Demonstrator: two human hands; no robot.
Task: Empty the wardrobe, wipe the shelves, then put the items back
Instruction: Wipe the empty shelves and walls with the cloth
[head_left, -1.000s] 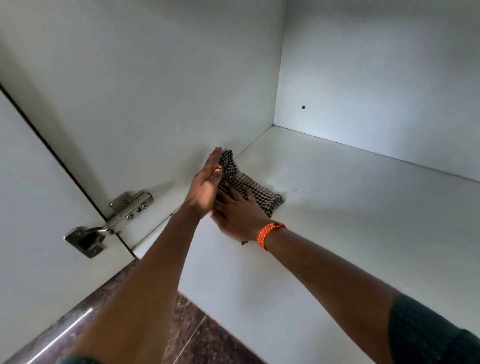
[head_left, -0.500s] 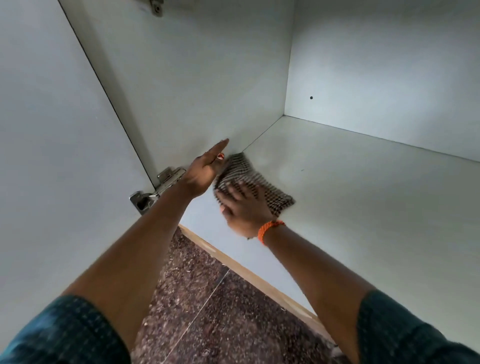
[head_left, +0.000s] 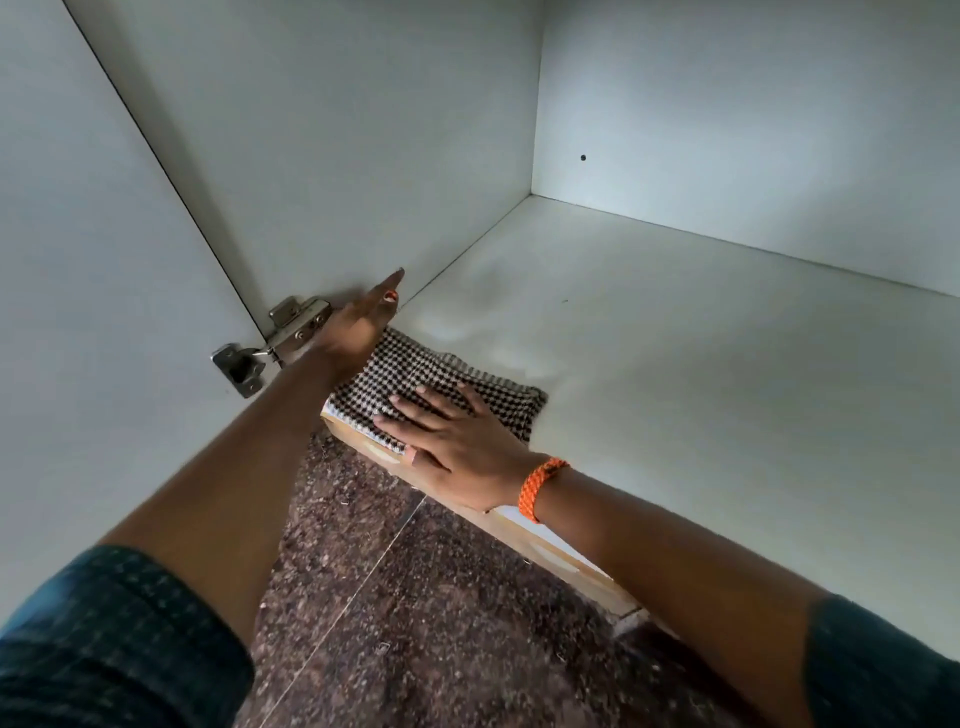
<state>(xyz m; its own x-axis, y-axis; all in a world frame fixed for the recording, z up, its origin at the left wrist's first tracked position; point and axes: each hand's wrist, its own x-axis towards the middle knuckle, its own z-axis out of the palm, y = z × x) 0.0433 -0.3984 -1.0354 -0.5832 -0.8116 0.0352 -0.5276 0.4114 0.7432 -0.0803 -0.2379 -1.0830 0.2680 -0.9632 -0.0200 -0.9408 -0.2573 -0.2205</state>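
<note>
Cloth: a checked rag lies spread flat at the front left corner of the shelf, its near edge right at the shelf's front lip, just by the left wall.
Right hand: fingers straight and spread, palm flat on top of the cloth, pressing it down; nothing is pinched or curled round.
Left hand: fingers straight and together, laid against the wardrobe's left wall just in front of the hinge, holding nothing; it looks like a brace.
Hands together or apart: close, but not touching; the cloth sits between and below them.
How the cloth handles: it looks light, soft and limp, so it should bunch or fold if pushed from one edge, and a flat palm over the middle looks the surest way to slide it.
Where to take hold: for wiping, press on the centre; for lifting, pinch a gathered fold or corner, since there is no stiff edge.
Shelf surface: smooth white board with faint smeared patches beyond the cloth, probably slick under a rag.
Stage: the shelf holds no items in view, so the wiping step seems under way, with restocking not yet begun.
Risk: near the lip, the cloth could slip off toward the speckled floor.
</note>
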